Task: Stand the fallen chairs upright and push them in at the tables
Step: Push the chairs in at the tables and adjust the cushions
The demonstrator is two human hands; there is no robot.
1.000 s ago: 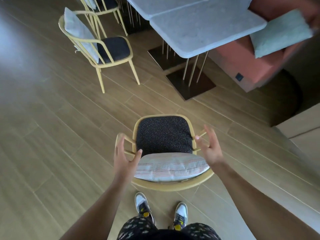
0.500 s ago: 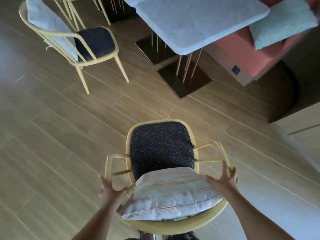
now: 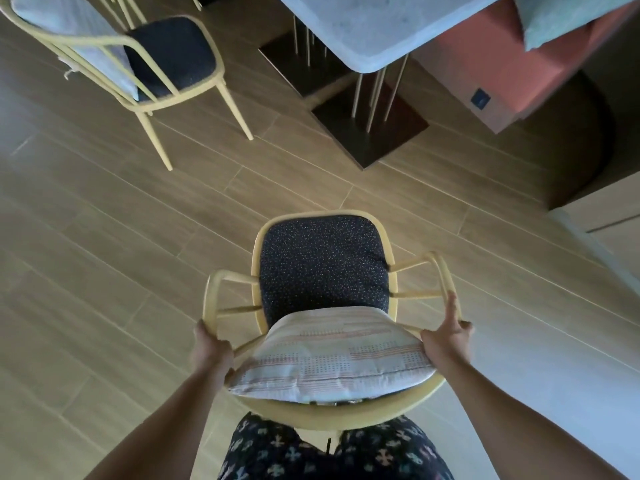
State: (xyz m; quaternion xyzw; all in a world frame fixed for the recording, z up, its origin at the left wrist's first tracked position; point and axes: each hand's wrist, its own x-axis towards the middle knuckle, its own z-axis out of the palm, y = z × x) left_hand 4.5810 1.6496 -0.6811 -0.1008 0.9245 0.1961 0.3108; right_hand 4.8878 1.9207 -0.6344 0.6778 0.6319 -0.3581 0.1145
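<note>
Left hand (image 3: 212,349), right hand (image 3: 448,336), gripping chair (image 3: 323,268) armrests

Head camera looks steeply down — close over the chair (image 3: 323,271) — table (image 3: 377,26) ahead

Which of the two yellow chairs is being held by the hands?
The near chair, gripped by left hand and right hand; the far chair stands untouched.

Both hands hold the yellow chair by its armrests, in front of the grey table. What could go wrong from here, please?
1. The loose striped cushion leaning on the yellow wooden chair may slip off if the chair tilts.
2. The right hand looks only partly closed on its armrest, unlike the left hand, so the chair could twist.
3. Pushed straight ahead, its legs might hit the dark square table base.
</note>
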